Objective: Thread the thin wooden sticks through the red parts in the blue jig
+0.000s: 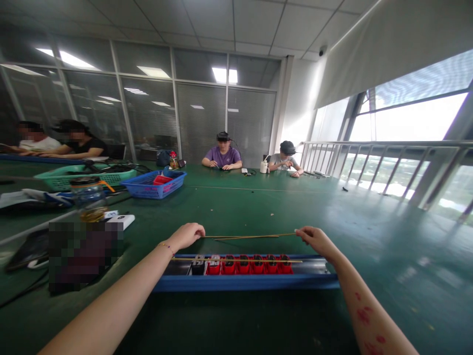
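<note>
Above a long blue channel [246, 282], my left hand [187, 234] and my right hand [313, 237] are apart, each with its fingers pinched. Between them run thin yellow-brown sticks [247, 237], nearly level and overlapping in the middle. Each hand pinches an outer end; the exact number of sticks is hard to make out. Another thin stick [297, 261] lies lengthwise across the channel. Inside the channel stand several red blocks [229, 269] with dark tops in a row, and a black block [198, 268] at the left end.
A blue basket [151, 191] and a green basket [121, 175] stand at the back left. Nearer are a glass jar [88, 199], a white device [127, 221] and cables. Several people sit around the green table [236, 207]. Railings [384, 160] line the right.
</note>
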### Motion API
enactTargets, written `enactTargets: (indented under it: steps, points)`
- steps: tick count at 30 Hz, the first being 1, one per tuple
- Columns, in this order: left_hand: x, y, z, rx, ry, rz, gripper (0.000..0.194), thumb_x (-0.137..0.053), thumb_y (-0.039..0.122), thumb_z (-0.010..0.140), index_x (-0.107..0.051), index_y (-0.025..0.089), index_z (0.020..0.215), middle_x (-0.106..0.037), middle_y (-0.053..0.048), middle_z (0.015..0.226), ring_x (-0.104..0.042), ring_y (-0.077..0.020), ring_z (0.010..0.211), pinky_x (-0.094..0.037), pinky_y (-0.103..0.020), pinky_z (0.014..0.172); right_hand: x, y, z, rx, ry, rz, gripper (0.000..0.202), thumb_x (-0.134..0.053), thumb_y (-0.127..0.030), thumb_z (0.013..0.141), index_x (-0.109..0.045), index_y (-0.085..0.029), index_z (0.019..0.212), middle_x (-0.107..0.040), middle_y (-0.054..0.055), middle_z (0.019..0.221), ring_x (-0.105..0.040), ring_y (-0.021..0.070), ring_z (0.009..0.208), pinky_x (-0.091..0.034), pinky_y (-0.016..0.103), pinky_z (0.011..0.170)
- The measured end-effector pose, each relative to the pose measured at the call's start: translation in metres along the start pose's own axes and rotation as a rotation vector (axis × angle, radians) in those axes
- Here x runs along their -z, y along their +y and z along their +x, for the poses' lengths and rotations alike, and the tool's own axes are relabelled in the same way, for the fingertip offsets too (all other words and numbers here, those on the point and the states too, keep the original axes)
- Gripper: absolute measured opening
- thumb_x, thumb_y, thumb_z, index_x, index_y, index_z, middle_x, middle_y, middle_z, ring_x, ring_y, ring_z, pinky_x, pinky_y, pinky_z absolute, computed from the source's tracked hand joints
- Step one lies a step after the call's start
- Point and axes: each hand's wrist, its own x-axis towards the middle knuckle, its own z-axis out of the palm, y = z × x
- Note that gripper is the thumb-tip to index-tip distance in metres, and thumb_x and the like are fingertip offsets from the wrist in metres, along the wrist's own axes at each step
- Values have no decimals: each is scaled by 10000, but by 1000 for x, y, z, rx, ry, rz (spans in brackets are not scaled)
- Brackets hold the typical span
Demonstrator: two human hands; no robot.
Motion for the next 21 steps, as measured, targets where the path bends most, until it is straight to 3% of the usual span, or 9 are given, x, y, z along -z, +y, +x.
enactTargets:
  steps: [10, 14, 21]
  points:
    - [3, 6, -7, 17, -6, -28, 218, -451, 310, 754, -631, 232, 848, -631, -17, 882, -578, -146, 784, -421, -227, 699, -37, -33, 23, 188, -231, -587, 198, -560, -394, 699, -640, -213, 710, -654, 22, 719, -576, 164, 673, -375, 222, 565]
    - [4, 6, -7, 12, -6, -26, 226, -458, 343, 743, -632, 226, 827, -637, -17, 853, -581, -148, 765, -423, -228, 682, -52, -41, 36, 204, -242, -632, 125, -614, -328, 653, -648, -215, 695, -657, 40, 823, -576, 203, 784, -379, 246, 628]
    - [4, 8, -10, -4, -7, -25, 213, -464, 330, 736, -636, 228, 808, -633, -15, 848, -578, -145, 753, -417, -225, 675, -64, -34, 43, 215, -255, -591, 119, -532, -245, 716, -637, -206, 756, -656, 21, 775, -585, 151, 714, -397, 206, 595]
